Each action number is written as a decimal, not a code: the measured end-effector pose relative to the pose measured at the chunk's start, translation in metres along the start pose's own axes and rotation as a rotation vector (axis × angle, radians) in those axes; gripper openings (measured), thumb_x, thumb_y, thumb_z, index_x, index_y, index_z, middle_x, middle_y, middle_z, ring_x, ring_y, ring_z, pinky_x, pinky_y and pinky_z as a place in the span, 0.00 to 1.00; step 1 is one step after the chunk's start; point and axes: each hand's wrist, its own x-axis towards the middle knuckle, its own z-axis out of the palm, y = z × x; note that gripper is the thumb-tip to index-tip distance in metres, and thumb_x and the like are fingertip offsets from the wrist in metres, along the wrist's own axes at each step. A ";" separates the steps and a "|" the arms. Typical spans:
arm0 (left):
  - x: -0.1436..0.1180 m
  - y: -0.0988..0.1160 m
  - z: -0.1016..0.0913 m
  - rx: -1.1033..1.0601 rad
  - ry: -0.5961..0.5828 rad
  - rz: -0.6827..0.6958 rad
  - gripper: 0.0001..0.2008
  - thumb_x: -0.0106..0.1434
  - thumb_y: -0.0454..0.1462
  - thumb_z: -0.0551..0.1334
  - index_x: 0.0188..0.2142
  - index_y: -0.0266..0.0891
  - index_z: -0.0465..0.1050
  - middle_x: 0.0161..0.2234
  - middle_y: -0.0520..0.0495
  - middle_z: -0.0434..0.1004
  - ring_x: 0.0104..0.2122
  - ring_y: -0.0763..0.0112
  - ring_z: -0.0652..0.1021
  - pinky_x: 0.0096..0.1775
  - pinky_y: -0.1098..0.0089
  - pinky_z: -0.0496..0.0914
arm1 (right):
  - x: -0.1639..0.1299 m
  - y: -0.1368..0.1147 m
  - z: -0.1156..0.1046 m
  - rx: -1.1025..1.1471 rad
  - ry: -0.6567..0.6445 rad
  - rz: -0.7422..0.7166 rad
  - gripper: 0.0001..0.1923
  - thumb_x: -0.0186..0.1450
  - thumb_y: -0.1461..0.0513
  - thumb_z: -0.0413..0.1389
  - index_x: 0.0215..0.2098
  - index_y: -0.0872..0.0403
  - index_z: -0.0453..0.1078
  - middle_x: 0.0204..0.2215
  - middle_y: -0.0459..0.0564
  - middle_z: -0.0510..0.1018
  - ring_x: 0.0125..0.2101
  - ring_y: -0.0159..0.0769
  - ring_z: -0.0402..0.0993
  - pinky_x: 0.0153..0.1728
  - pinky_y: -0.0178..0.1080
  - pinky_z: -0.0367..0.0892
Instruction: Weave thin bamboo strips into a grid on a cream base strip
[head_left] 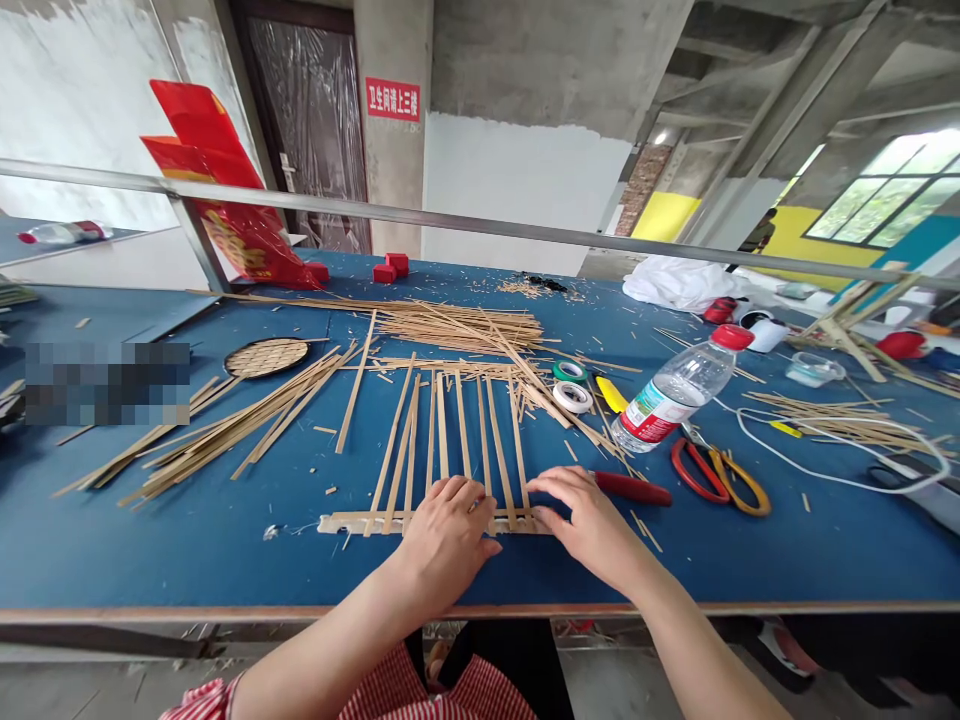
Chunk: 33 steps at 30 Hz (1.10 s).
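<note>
Several thin bamboo strips (463, 430) lie side by side on the blue table, running away from me. Their near ends rest across a flat crosswise strip (346, 523) with whitish tape or backing along it. My left hand (450, 525) lies over the middle of this strip, fingers bent and thumb stretched to the right; it covers some strip ends. At the right end, my right hand (576, 510) touches the outermost strip with thumb and fingertips, which stay apart. A red-handled tool (634, 488) lies just beyond the right hand, its working end hidden.
A strip pile (457, 327) lies behind, a loose bundle (202, 455) left, near a round woven piece (266, 357). Right are green tape (560, 370), white tape (561, 397), a yellow cutter (611, 394), a water bottle (664, 400), scissors (739, 487) and a white cable (832, 480).
</note>
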 end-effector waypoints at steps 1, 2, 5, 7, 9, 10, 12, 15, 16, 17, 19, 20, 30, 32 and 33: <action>0.001 0.001 0.001 0.002 -0.002 -0.004 0.13 0.56 0.37 0.62 0.42 0.40 0.66 0.41 0.48 0.69 0.43 0.63 0.68 0.45 0.62 0.64 | -0.004 -0.001 0.002 0.005 -0.001 0.002 0.09 0.59 0.64 0.52 0.38 0.52 0.69 0.37 0.50 0.73 0.40 0.39 0.67 0.44 0.45 0.63; 0.001 0.002 0.002 0.007 -0.004 -0.008 0.12 0.56 0.36 0.62 0.41 0.40 0.67 0.40 0.48 0.69 0.42 0.63 0.68 0.44 0.61 0.64 | -0.007 -0.002 0.003 0.012 -0.003 0.003 0.09 0.58 0.64 0.53 0.38 0.52 0.69 0.37 0.51 0.73 0.40 0.39 0.67 0.43 0.45 0.63; 0.002 0.003 0.004 0.030 -0.017 -0.017 0.08 0.57 0.35 0.60 0.39 0.39 0.67 0.37 0.48 0.69 0.40 0.63 0.68 0.42 0.61 0.64 | -0.013 -0.005 0.007 0.038 -0.013 0.009 0.10 0.57 0.63 0.56 0.38 0.53 0.69 0.36 0.51 0.73 0.40 0.40 0.67 0.41 0.43 0.64; 0.002 0.002 0.006 0.045 -0.022 -0.017 0.06 0.58 0.34 0.59 0.37 0.39 0.68 0.36 0.48 0.68 0.39 0.64 0.68 0.41 0.62 0.64 | -0.014 -0.007 0.009 0.048 -0.015 0.019 0.09 0.57 0.63 0.56 0.37 0.53 0.69 0.36 0.51 0.73 0.39 0.40 0.67 0.39 0.42 0.65; 0.002 0.002 0.007 0.054 -0.025 -0.014 0.05 0.59 0.33 0.57 0.36 0.39 0.68 0.35 0.48 0.68 0.38 0.65 0.68 0.41 0.63 0.63 | -0.015 -0.009 0.009 0.050 -0.012 0.025 0.08 0.57 0.64 0.55 0.37 0.53 0.69 0.35 0.51 0.73 0.38 0.40 0.67 0.39 0.42 0.65; 0.002 0.002 0.007 0.057 -0.027 -0.014 0.05 0.59 0.33 0.57 0.36 0.39 0.68 0.35 0.48 0.68 0.38 0.65 0.68 0.41 0.63 0.63 | -0.015 -0.009 0.009 0.051 -0.010 0.029 0.07 0.57 0.64 0.55 0.36 0.52 0.69 0.35 0.51 0.73 0.38 0.40 0.67 0.38 0.42 0.65; 0.002 0.002 0.007 0.057 -0.032 -0.017 0.04 0.59 0.33 0.57 0.35 0.39 0.68 0.35 0.48 0.68 0.38 0.65 0.68 0.40 0.63 0.63 | -0.015 -0.010 0.009 0.056 -0.006 0.031 0.07 0.58 0.64 0.54 0.36 0.52 0.69 0.34 0.51 0.73 0.38 0.40 0.67 0.38 0.42 0.65; 0.002 0.002 0.007 0.049 -0.037 -0.020 0.04 0.58 0.33 0.58 0.35 0.39 0.68 0.35 0.48 0.68 0.38 0.65 0.68 0.40 0.63 0.63 | -0.015 -0.010 0.009 0.065 -0.004 0.030 0.07 0.58 0.64 0.54 0.36 0.52 0.68 0.34 0.51 0.73 0.38 0.39 0.67 0.38 0.42 0.65; 0.002 0.003 0.007 0.048 -0.039 -0.021 0.04 0.59 0.33 0.57 0.35 0.40 0.68 0.35 0.48 0.68 0.38 0.65 0.68 0.40 0.64 0.63 | -0.015 -0.010 0.009 0.065 -0.006 0.031 0.07 0.58 0.65 0.54 0.36 0.53 0.68 0.34 0.51 0.73 0.38 0.40 0.67 0.38 0.42 0.65; 0.002 0.003 0.007 0.049 -0.041 -0.023 0.05 0.59 0.33 0.57 0.35 0.40 0.68 0.35 0.48 0.68 0.38 0.65 0.68 0.40 0.64 0.63 | -0.015 -0.010 0.009 0.064 -0.010 0.033 0.07 0.58 0.65 0.54 0.36 0.53 0.68 0.34 0.51 0.73 0.38 0.40 0.67 0.38 0.42 0.64; 0.002 0.004 0.006 0.050 -0.042 -0.024 0.05 0.59 0.33 0.57 0.35 0.40 0.68 0.35 0.48 0.68 0.37 0.65 0.68 0.39 0.64 0.63 | -0.015 -0.010 0.009 0.063 -0.015 0.037 0.07 0.57 0.65 0.54 0.36 0.53 0.68 0.35 0.51 0.73 0.38 0.40 0.67 0.38 0.42 0.64; 0.002 0.003 0.005 0.048 -0.041 -0.023 0.05 0.59 0.33 0.57 0.36 0.40 0.68 0.35 0.48 0.68 0.37 0.65 0.68 0.40 0.64 0.63 | -0.015 -0.010 0.009 0.064 -0.018 0.039 0.08 0.57 0.66 0.54 0.36 0.53 0.68 0.35 0.50 0.73 0.38 0.40 0.67 0.39 0.42 0.64; -0.008 -0.016 -0.001 0.020 0.035 -0.024 0.19 0.53 0.42 0.65 0.43 0.40 0.67 0.40 0.48 0.68 0.41 0.63 0.68 0.43 0.62 0.62 | -0.015 -0.010 0.010 0.081 -0.017 0.046 0.08 0.58 0.65 0.54 0.37 0.53 0.68 0.35 0.50 0.73 0.38 0.39 0.67 0.39 0.42 0.65; -0.008 -0.017 0.001 0.022 0.034 -0.030 0.17 0.53 0.41 0.64 0.42 0.40 0.67 0.39 0.49 0.68 0.41 0.64 0.68 0.43 0.62 0.62 | -0.016 -0.009 0.011 0.082 -0.011 0.040 0.08 0.58 0.65 0.54 0.37 0.52 0.68 0.35 0.50 0.73 0.38 0.39 0.67 0.38 0.43 0.65; -0.008 -0.017 0.002 0.020 0.035 -0.034 0.16 0.53 0.40 0.64 0.42 0.40 0.68 0.38 0.49 0.68 0.41 0.64 0.68 0.42 0.62 0.62 | -0.016 -0.008 0.011 0.083 -0.008 0.035 0.08 0.58 0.65 0.53 0.37 0.52 0.68 0.35 0.51 0.73 0.38 0.39 0.67 0.38 0.42 0.65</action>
